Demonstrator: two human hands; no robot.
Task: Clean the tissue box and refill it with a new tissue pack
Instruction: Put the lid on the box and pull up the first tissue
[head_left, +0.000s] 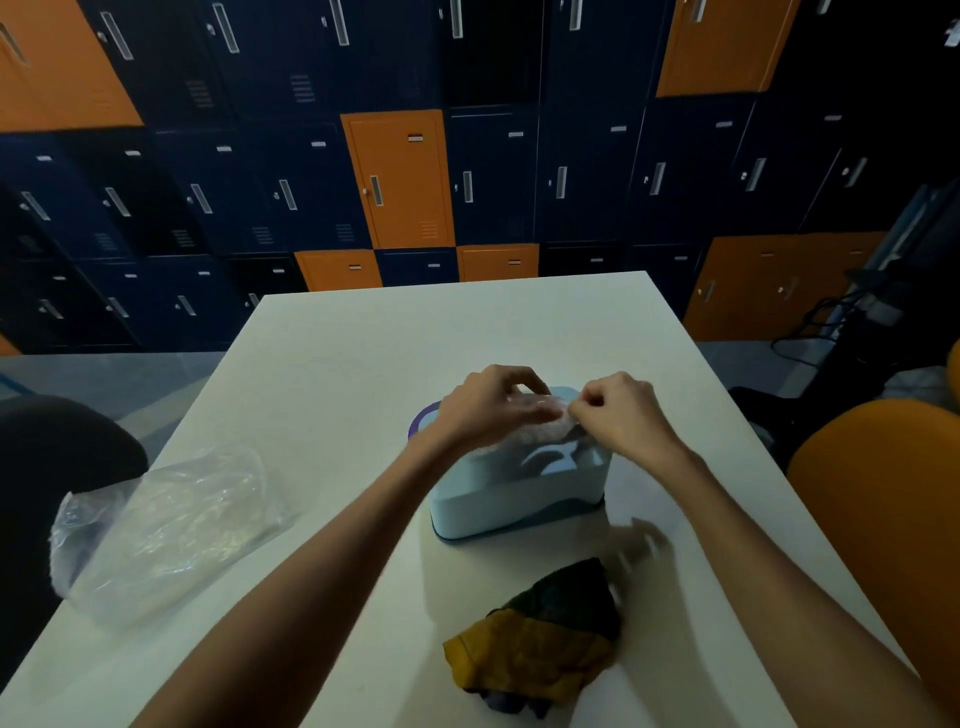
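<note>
Pale blue, the box (519, 499) stood mid-counter (415, 322), open at the top, with the pack (553, 428) sitting in its mouth — partly in, its upper face above the rim. From where I stood, the left grip (493, 405) was curled over the pack's left end, holding it. The right grip (618, 415) pinched something thin at the pack's right edge; whether that was wrapper or the first tissue I could not tell. What looked like a purple-rimmed lid (423, 415) lay just behind the box, mostly hidden by the left wrist. The cloth (545, 634) lay crumpled nearer the person, apart from the box, and a clear bag (166, 525) lay off to the left.

The step looked to be seating the pack. To do it well, I judged, the left grip should hold the pack flat and square to the walls while the right eased its pinch upward gently — a hard tug could tear the sheet or lift the pack out. The pack wanted pressing level below the rim, one sheet left standing free, so the lid could close.
</note>
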